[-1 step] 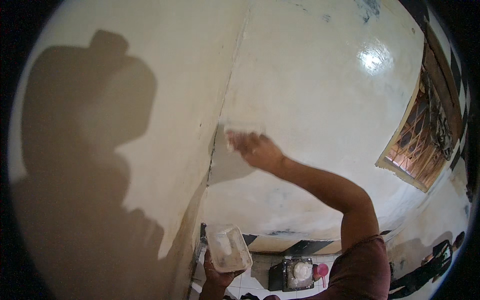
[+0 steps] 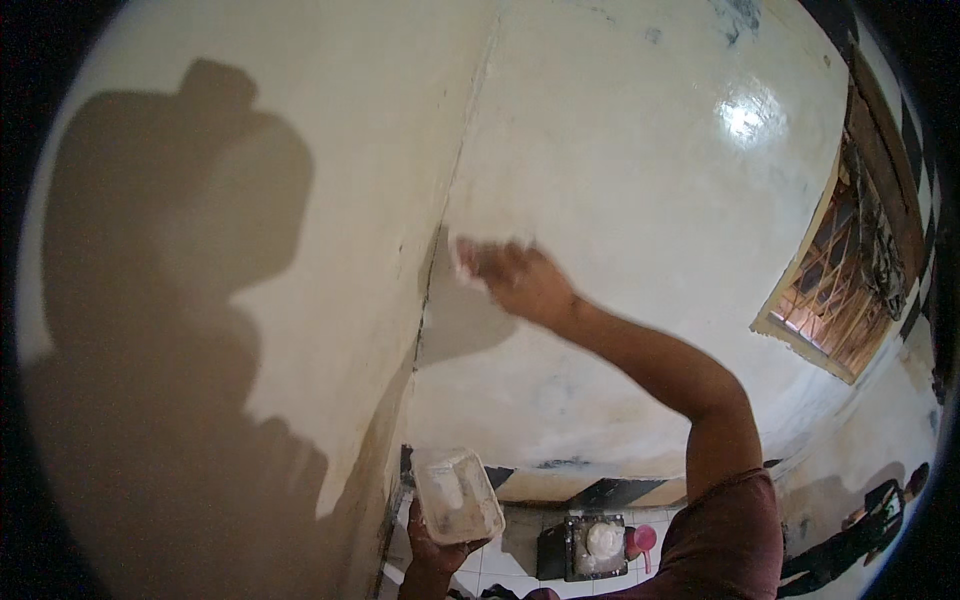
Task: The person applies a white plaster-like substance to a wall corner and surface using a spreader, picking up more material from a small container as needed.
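Note:
My left hand [image 2: 430,548] grips a pale rectangular plastic tub [image 2: 487,512] from below and the side, tilted so its inside shows. White paste smears the tub's walls and bottom. Higher up, my right hand [image 2: 528,283] is against the cream wall [image 2: 620,230], close to the corner crack [image 2: 428,290]. Its fingers are closed round a pale, flat tool [image 2: 459,262], blurred by motion, so its exact kind does not show. The wall around it has smooth whitish patches.
Below, on white floor tiles [image 2: 490,570], stands a black box-like stand [image 2: 553,555] with a white lump [image 2: 604,541] on top and a pink dipper [image 2: 643,540] beside it. A barred window opening [image 2: 825,290] is at right. Another person [image 2: 870,530] stands far right.
My right hand has shifted slightly up along the wall near the corner, its forearm rising with it. The left hand and tub stay in place.

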`<control>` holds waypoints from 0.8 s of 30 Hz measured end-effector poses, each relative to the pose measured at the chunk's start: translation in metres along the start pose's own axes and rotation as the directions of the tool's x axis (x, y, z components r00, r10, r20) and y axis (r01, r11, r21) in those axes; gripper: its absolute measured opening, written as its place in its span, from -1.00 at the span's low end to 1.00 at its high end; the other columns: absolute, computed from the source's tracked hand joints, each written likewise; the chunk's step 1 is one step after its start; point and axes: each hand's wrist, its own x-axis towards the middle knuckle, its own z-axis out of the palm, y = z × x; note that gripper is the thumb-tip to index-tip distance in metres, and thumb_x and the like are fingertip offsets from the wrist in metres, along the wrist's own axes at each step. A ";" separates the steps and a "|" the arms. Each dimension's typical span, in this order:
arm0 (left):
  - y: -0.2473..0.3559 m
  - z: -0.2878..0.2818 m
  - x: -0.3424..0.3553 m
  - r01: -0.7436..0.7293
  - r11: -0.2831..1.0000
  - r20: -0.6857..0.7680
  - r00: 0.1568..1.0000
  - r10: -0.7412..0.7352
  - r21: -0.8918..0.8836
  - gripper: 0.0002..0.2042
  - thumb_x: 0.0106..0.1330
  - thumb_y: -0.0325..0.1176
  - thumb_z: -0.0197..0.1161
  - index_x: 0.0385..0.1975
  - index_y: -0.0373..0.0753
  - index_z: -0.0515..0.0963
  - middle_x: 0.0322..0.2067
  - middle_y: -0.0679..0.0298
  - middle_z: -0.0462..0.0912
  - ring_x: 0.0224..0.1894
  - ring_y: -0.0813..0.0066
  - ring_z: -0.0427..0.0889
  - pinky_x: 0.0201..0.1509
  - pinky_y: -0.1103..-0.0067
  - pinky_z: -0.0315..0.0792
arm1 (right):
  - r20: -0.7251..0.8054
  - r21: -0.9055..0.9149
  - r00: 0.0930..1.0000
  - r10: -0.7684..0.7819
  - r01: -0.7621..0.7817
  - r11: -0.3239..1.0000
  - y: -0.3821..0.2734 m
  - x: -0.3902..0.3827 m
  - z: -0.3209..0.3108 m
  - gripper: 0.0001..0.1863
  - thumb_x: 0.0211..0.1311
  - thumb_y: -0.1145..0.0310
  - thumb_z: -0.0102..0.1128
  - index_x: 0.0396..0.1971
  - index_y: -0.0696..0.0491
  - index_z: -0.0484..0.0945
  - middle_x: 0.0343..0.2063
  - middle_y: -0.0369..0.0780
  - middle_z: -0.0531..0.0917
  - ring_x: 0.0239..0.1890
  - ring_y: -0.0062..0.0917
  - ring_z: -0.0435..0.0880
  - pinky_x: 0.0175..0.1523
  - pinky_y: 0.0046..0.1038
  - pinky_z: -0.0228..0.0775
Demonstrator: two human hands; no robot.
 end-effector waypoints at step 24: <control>-0.009 -0.029 0.012 0.221 0.944 -0.065 0.968 -0.244 -0.243 -0.36 0.19 0.18 -0.02 0.23 0.00 0.22 0.14 0.16 0.33 0.16 -0.04 0.34 0.11 -0.14 0.25 | 0.171 -0.031 0.965 -0.199 0.207 0.978 -0.022 -0.046 0.013 -0.53 0.06 0.26 0.11 0.02 0.09 0.46 -0.12 -0.15 0.55 -0.04 -0.28 0.47 -0.05 -0.32 0.46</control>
